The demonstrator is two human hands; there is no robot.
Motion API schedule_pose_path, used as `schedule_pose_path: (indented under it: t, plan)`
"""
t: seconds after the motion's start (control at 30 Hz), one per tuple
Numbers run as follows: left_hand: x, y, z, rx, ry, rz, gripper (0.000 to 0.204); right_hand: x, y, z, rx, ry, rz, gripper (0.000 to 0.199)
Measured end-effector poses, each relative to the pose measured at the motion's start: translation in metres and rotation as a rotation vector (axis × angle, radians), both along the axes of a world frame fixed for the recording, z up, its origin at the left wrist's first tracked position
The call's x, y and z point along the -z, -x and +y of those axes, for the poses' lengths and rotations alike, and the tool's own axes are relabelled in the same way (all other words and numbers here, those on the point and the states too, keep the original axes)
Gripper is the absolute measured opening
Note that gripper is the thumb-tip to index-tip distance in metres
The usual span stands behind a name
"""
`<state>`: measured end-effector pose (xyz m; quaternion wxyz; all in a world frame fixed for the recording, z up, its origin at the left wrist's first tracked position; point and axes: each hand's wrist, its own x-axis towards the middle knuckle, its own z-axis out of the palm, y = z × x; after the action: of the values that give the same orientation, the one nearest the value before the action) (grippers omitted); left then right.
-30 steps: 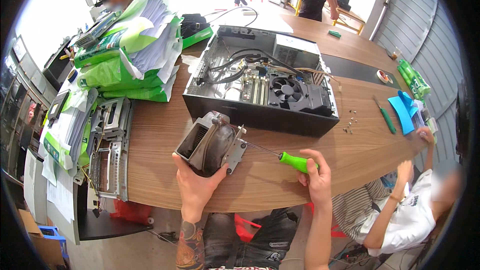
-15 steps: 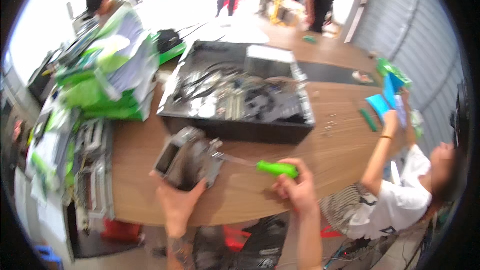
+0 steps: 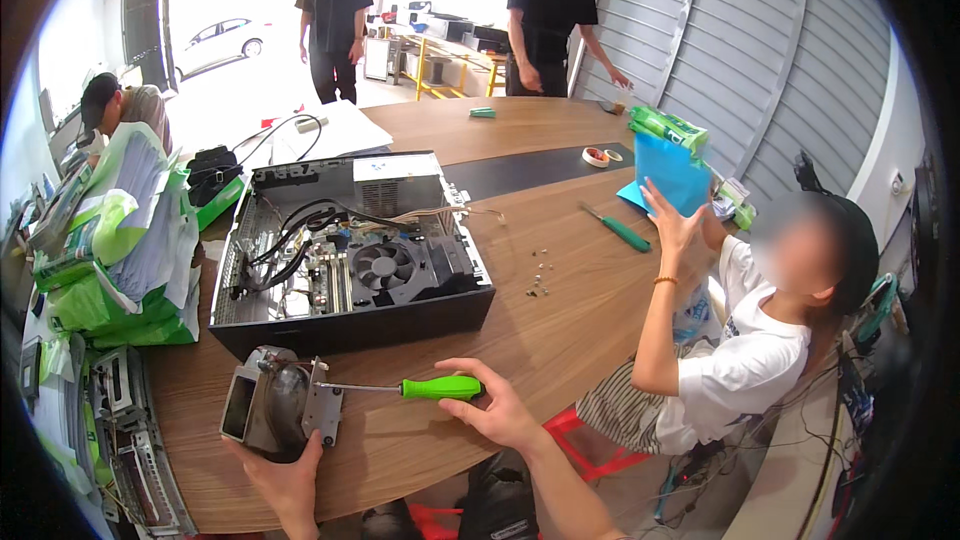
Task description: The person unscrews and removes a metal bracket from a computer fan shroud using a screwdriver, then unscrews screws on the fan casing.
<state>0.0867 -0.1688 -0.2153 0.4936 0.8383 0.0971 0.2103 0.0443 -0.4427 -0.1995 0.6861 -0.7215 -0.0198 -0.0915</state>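
My left hand (image 3: pixel 285 485) is wrapped round the near end of a grey, dusty duct-shaped part (image 3: pixel 283 402) with a square opening at one side. A metal plate (image 3: pixel 325 408) with holes is fixed to its right side. From the right, my right hand (image 3: pixel 505 415) grips the butt of a screwdriver (image 3: pixel 435 387) with a bright green handle. Its shaft lies level, and the tip meets the plate's upper part; whether it sits in a screw is too small to tell. Just beyond stands an open black computer case (image 3: pixel 350 328), showing a round fan (image 3: pixel 383 267), cables and boards.
Small screws (image 3: pixel 540 280) and a dark green-handled tool (image 3: pixel 625 233) lie on the wooden table (image 3: pixel 560 330). A seated person (image 3: pixel 740 340) at the right holds a blue sheet (image 3: pixel 672 172). Green-and-white bags of paper (image 3: pixel 130 240) and metal frames (image 3: pixel 140 450) crowd the left.
The view has swung, and the scene sits farther left and is sharper. My hands keep hold of the duct-shaped part and the screwdriver. The seated person has lifted the blue sheet.
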Motion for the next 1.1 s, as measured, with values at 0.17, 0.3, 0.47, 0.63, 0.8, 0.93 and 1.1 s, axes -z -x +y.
schedule_pose_path:
  t: [0.17,0.3,0.47,0.63,0.8,0.93,1.1]
  plan:
    - [0.007,-0.003,0.006,0.003,0.065,-0.013,0.120,0.003,-0.001,0.001,0.004,0.013,0.114,0.042]
    - [0.005,-0.003,0.004,0.011,-0.018,-0.060,0.119,0.010,-0.002,-0.005,-0.016,-0.058,0.182,0.039]
    - [0.007,-0.003,0.003,-0.001,-0.064,-0.104,0.119,0.005,-0.001,-0.001,0.010,-0.008,-0.022,0.037]
    - [-0.005,0.003,-0.004,-0.001,0.001,-0.007,0.120,0.006,0.001,-0.005,-0.014,-0.089,-0.042,0.041]
    - [0.002,0.008,0.009,-0.061,-0.088,-0.025,0.116,0.009,0.000,0.001,-0.063,-0.141,0.102,0.037]
    - [-0.018,0.004,-0.002,0.033,-0.019,-0.025,0.104,0.005,-0.001,-0.003,0.041,-0.087,0.070,0.032]
    - [-0.026,-0.003,-0.012,0.057,-0.034,-0.061,0.098,-0.005,-0.003,-0.008,0.051,-0.120,0.023,0.029]
